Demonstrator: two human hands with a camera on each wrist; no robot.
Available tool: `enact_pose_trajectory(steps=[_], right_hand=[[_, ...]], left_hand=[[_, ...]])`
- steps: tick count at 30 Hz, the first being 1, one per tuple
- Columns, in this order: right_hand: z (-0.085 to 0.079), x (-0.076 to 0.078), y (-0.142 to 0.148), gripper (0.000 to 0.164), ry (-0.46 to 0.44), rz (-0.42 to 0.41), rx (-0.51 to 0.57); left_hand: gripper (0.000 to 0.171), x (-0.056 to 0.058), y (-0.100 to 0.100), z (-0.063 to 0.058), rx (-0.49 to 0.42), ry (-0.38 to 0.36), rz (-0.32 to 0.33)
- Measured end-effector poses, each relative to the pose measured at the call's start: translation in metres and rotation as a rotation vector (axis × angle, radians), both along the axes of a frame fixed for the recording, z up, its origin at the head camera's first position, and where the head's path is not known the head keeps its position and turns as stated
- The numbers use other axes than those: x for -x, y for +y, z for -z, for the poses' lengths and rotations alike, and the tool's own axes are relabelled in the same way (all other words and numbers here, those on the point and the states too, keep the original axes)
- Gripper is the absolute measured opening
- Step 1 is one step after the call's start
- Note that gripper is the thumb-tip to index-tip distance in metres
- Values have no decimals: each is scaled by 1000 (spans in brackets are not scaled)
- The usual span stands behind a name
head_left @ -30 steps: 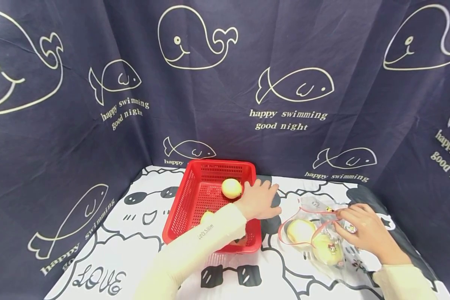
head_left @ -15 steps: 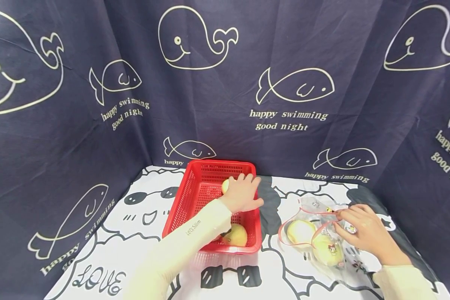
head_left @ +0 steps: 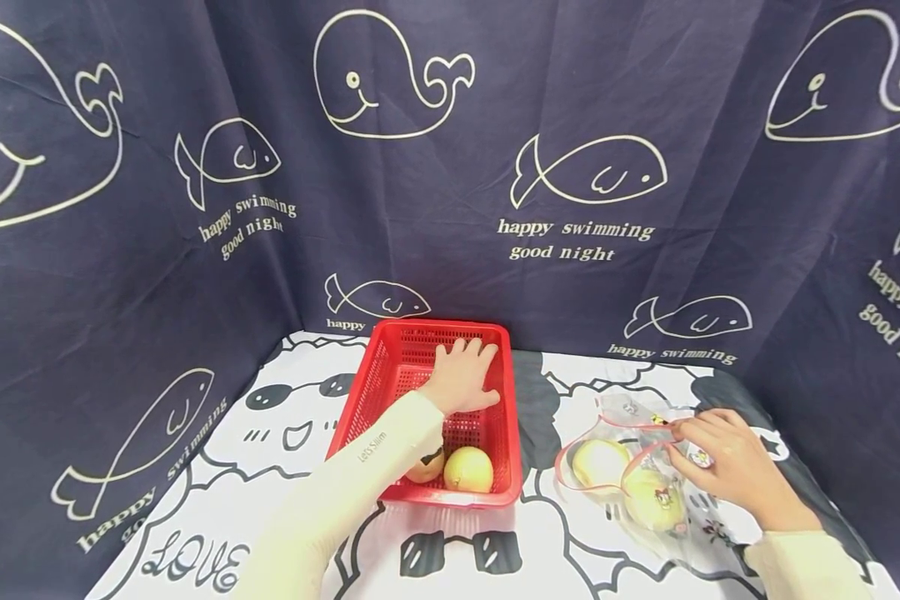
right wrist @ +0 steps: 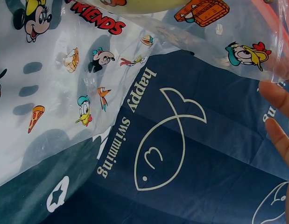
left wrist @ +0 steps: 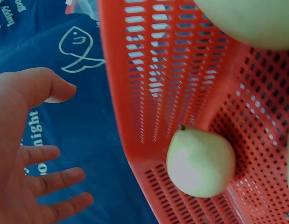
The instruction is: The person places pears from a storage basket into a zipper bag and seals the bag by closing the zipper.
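Observation:
My left hand (head_left: 459, 382), fingers spread, is over the far right part of a red plastic basket (head_left: 397, 335) and holds nothing. Two pale yellow-green pears (head_left: 468, 469) lie at the basket's near end. In the left wrist view another pear (left wrist: 200, 161) rests in a corner, apart from the fingers; the hand hides it from the head camera. To the right, my right hand (head_left: 727, 458) pinches the edge of a clear plastic bag (right wrist: 55, 93) with cartoon prints and a pinkish-red trimmed mouth. Inside the bag are two pears (head_left: 602, 462), side by side.
The basket and bag lie on a white cloth (head_left: 270, 517) with black cartoon drawings. A navy curtain (head_left: 435, 225) with fish and whale outlines stands close behind the basket and along both sides.
My left hand has moved left, from beyond the basket's right rim to above its inside, and now covers the far pear. Near pears have come into sight. The right hand and bag stay put.

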State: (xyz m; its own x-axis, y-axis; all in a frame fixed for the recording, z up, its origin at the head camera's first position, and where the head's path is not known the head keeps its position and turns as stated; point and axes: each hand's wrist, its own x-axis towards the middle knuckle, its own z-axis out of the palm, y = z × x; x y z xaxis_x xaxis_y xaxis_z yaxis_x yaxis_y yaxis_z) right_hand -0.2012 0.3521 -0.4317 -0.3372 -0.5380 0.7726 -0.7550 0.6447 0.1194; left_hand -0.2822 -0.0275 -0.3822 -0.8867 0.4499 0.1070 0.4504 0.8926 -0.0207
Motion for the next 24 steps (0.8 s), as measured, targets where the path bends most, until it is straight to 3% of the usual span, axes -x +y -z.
enact_pose_trajectory(steps=[10,24], right_hand=[[0,-1,0,43,1,1,-3],[3,-1,2,42,8,0,3]], left_hand=[[78,16,-22,10,-20,-20,22],[75,34,-36,29,-2,26,12]])
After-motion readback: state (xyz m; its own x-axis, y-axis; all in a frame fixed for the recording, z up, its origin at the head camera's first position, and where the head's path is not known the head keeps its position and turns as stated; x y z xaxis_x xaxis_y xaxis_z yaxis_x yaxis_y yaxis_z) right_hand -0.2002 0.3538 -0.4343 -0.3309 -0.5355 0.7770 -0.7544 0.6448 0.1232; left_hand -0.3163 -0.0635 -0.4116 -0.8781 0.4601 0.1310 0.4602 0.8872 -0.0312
